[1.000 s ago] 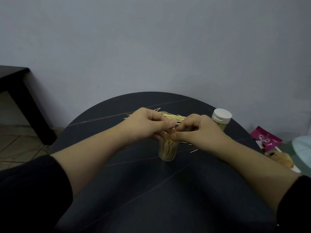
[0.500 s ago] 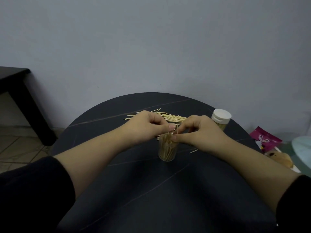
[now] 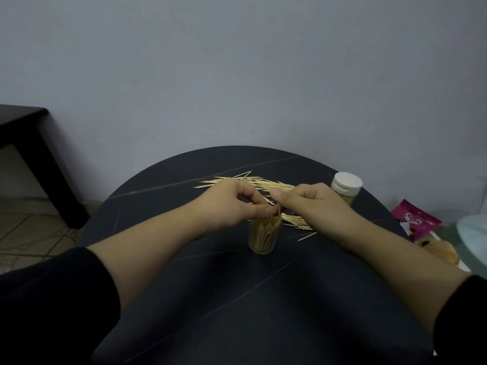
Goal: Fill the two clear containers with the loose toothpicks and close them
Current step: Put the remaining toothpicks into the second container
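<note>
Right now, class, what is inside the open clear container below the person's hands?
Pale toothpicks stand packed inside the clear container, leaning slightly, visible through its wall. The left hand and right hand meet over its mouth, so some tips are hidden.

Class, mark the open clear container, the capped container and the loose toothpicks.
open clear container (image 3: 262,237): head view, clear side wall.
capped container (image 3: 346,183): head view, white lid.
loose toothpicks (image 3: 263,184): head view, middle of the pile.
</note>
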